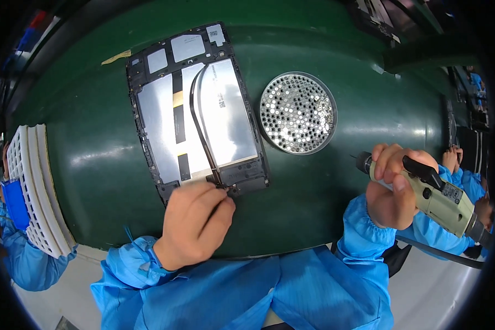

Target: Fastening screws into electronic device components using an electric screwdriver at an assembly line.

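A tablet's inner assembly [225,110], with a black frame and silver metal back, lies at a slight tilt on the green table. Over its lower edge is my left hand [195,223], fingers bent and pressed together; whatever they pinch is hidden. A thin, dark curved strip [199,118] runs across the silver back and down to those fingertips. My right hand [393,184] is wrapped around a pale green electric screwdriver [443,203], off to the right. Its bit points left, away from the tablet, above the table.
A round screw tray [298,113] filled with small screws sits right of the tablet. White perforated trays [38,192] stand at the left edge, with a blue piece [15,204]. Yellowish tape [115,58] lies at the tablet's upper left. Co-workers in blue sleeves [41,269] flank both sides.
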Motion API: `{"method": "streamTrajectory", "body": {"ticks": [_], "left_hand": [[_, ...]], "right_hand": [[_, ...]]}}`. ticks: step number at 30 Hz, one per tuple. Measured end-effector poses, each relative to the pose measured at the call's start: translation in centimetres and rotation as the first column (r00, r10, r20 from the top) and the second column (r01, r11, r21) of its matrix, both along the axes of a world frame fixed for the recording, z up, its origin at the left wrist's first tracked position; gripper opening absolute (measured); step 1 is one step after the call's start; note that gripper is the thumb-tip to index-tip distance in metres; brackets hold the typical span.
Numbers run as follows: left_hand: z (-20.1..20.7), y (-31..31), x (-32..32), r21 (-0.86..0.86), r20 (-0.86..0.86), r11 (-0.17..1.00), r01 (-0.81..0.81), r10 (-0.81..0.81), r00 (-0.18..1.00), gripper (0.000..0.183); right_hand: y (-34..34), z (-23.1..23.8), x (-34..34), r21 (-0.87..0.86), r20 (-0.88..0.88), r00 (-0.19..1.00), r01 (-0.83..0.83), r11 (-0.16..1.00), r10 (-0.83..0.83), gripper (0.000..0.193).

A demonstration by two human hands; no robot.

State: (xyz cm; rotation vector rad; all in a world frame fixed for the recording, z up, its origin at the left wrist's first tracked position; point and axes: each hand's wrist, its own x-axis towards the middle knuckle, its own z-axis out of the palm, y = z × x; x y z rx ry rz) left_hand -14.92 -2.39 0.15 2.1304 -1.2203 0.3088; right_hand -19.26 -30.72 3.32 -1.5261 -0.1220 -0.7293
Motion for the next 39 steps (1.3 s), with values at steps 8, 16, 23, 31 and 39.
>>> {"method": "streamTrajectory", "body": {"ticks": [8, 16, 23, 31, 39], "left_hand": [[0.2, -0.1, -1.4, 0.086, 0.088, 0.995, -0.04, 0.033, 0.996, 0.019], [0.5, -0.8, -1.5, 0.127, 0.099, 0.99, -0.069, 0.056, 0.993, 0.016], [1.1, -1.7, -2.0, 0.223, 0.134, 0.96, -0.169, 0.142, 0.981, 0.019], [1.9, -2.6, -2.2, 0.315, 0.125, 0.922, -0.226, 0.196, 0.973, 0.021], [2.8, -3.1, -2.1, 0.316, -0.046, 0.917, -0.242, 0.27, 0.962, 0.019]], "right_hand": [[0.1, 0.1, 0.2, 0.018, -0.022, 1.0, -0.013, 1.0, 0.013, 0.039], [0.0, 0.0, 0.2, 0.023, -0.023, 1.0, -0.013, 1.0, 0.014, 0.04], [-0.1, -0.2, 0.3, 0.019, -0.009, 0.999, -0.034, 0.999, 0.035, 0.039], [-0.1, 0.0, 0.3, 0.014, -0.008, 1.0, -0.008, 1.0, 0.009, 0.039], [-0.2, 0.0, 0.1, 0.019, -0.015, 1.0, -0.004, 1.0, 0.005, 0.039]]}}
